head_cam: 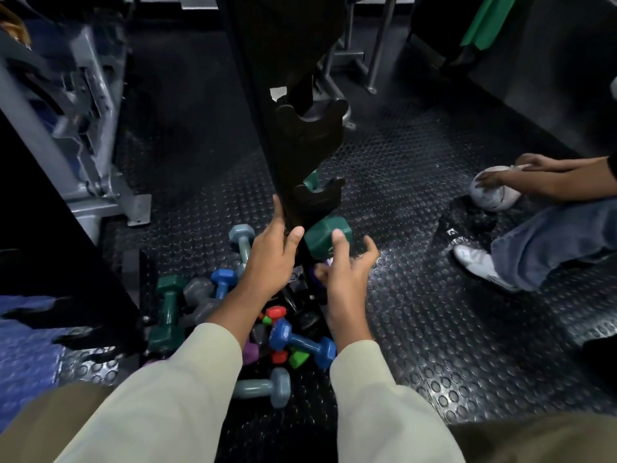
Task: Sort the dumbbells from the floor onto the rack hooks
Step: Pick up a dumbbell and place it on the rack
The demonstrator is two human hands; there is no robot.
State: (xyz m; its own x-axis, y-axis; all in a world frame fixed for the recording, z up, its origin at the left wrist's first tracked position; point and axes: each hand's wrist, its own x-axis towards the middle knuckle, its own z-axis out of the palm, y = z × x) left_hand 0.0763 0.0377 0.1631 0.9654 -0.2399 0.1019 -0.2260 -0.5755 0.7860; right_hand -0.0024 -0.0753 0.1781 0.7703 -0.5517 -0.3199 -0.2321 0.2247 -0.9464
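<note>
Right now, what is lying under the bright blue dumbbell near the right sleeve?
Under the bright blue dumbbell I see a red piece and a green piece, probably dumbbell ends. Their handles and whatever lies deeper in the pile are covered.

We see the rack post (287,111) rising at centre, dumbbells (267,329) heaped on the floor (417,329) at its foot, a seated person (551,228) to the right.

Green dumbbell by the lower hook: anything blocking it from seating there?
Nothing visible blocks it. The green dumbbell is at the lower hook, its near head just below the cradle. The left hand grips the rack post beside it; the right hand is at the near head. The hook's far side is hidden.
</note>
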